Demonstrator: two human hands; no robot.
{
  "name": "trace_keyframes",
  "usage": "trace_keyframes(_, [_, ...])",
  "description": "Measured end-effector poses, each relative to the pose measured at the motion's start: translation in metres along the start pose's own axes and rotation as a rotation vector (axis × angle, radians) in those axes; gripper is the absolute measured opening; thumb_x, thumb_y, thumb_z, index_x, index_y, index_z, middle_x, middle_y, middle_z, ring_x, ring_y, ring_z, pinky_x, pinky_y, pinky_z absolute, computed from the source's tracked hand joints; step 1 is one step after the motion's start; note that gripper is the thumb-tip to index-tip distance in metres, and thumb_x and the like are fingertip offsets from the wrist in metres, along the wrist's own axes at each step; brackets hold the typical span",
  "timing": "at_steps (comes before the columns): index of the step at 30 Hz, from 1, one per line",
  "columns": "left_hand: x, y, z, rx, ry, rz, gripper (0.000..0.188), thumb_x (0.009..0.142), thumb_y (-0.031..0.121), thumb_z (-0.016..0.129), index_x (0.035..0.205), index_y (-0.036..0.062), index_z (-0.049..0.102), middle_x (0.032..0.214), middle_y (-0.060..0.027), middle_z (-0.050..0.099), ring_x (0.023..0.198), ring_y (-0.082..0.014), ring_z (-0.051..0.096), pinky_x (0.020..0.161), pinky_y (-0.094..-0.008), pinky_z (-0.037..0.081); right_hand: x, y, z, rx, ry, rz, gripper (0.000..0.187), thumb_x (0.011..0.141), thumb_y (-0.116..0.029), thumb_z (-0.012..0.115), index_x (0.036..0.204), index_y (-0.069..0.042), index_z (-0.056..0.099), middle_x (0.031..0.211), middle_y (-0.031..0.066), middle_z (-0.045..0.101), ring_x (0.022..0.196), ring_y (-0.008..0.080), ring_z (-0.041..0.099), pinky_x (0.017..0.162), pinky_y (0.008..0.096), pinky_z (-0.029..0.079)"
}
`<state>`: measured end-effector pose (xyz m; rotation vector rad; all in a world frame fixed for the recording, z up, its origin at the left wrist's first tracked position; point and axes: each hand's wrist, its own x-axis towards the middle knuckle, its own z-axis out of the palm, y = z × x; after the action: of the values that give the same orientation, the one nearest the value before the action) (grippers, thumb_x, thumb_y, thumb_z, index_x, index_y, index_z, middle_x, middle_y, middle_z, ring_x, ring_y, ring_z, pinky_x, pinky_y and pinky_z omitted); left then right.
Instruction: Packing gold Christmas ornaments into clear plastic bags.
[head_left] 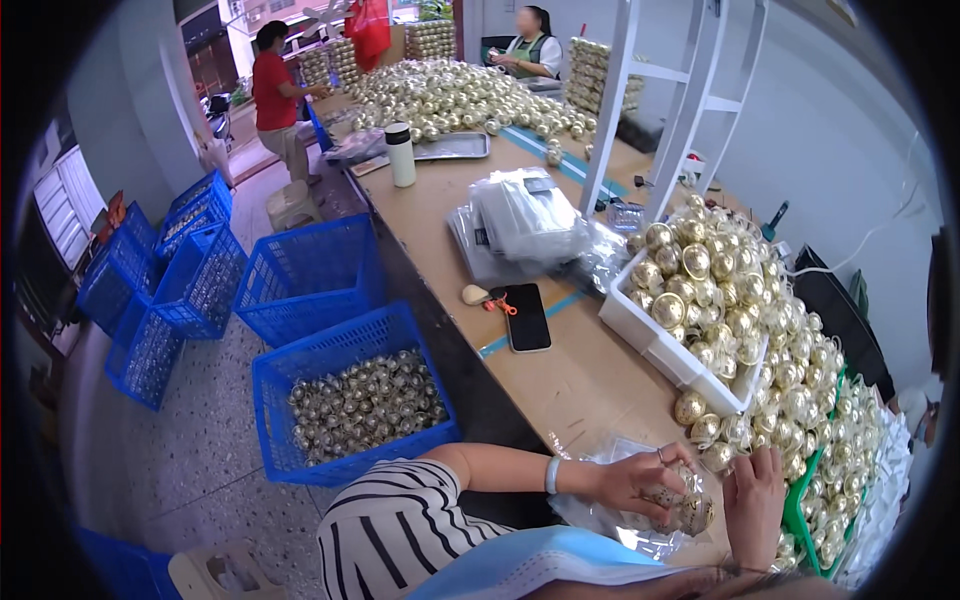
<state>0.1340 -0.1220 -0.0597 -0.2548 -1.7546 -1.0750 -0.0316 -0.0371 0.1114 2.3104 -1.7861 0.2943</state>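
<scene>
My left hand (630, 487) curls its fingers round gold ball ornaments (688, 509) at the near edge of the table. They seem to lie in or against a clear plastic bag (590, 512), which spreads under my left wrist. Just to the right, my right hand (755, 497) is raised with its fingers bent together. What it pinches, if anything, is hidden. Beyond my hands, a white plastic bin (655, 345) is heaped with gold ball ornaments (697, 262), and more spill along the table's right side.
A phone (527, 318), a stack of clear bags (525, 215), a white bottle (399, 155) and a metal tray (450, 147) lie along the table. Blue crates (350, 375) stand on the floor at left. A white frame (680, 110) rises at right. Two people work at the far end.
</scene>
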Motion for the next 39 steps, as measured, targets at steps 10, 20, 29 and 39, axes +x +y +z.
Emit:
trace_keyframes(10, [0.002,0.004,-0.001,0.015,-0.029,0.027,0.054,0.087,0.027,0.080,0.130,0.0171,0.048,0.134,-0.0266,0.045,0.123,-0.0437,0.051,0.098,-0.0512,0.045,-0.087,0.038,0.060,0.606,0.273,0.020,0.048,0.099,-0.013,0.054,0.145,0.000,0.048,0.141,0.0192,0.054,0.128,0.0320,0.054,0.113,0.0364,0.036])
trace_keyframes(20, [-0.008,-0.006,-0.006,0.145,0.019,0.125,0.055,0.085,0.029,0.081,0.129,0.0155,0.049,0.140,-0.0190,0.049,0.122,-0.0441,0.054,0.097,-0.0550,0.048,-0.093,-0.018,0.078,0.280,0.361,0.000,0.040,0.102,-0.019,0.041,0.126,0.006,0.061,0.132,0.0270,0.058,0.116,0.0417,0.058,0.097,0.0463,0.047])
trace_keyframes(29, [0.005,0.045,0.017,0.219,0.109,-0.175,0.039,0.103,0.020,0.051,0.131,-0.0058,0.047,0.116,-0.0188,0.054,0.104,-0.0331,0.054,0.093,-0.0445,0.044,-0.098,-0.059,0.063,0.709,0.453,0.505,0.041,0.101,-0.013,0.042,0.130,0.010,0.061,0.141,0.0249,0.056,0.128,0.0386,0.054,0.110,0.0452,0.039])
trace_keyframes(39, [0.010,0.035,0.022,0.392,0.242,-0.124,0.031,0.099,0.010,0.041,0.125,-0.0072,0.039,0.115,-0.0216,0.050,0.102,-0.0254,0.053,0.093,-0.0397,0.044,-0.081,-0.045,0.060,0.031,0.322,0.005,0.047,0.099,-0.032,0.057,0.131,0.002,0.062,0.136,0.0192,0.062,0.123,0.0361,0.060,0.103,0.0478,0.046])
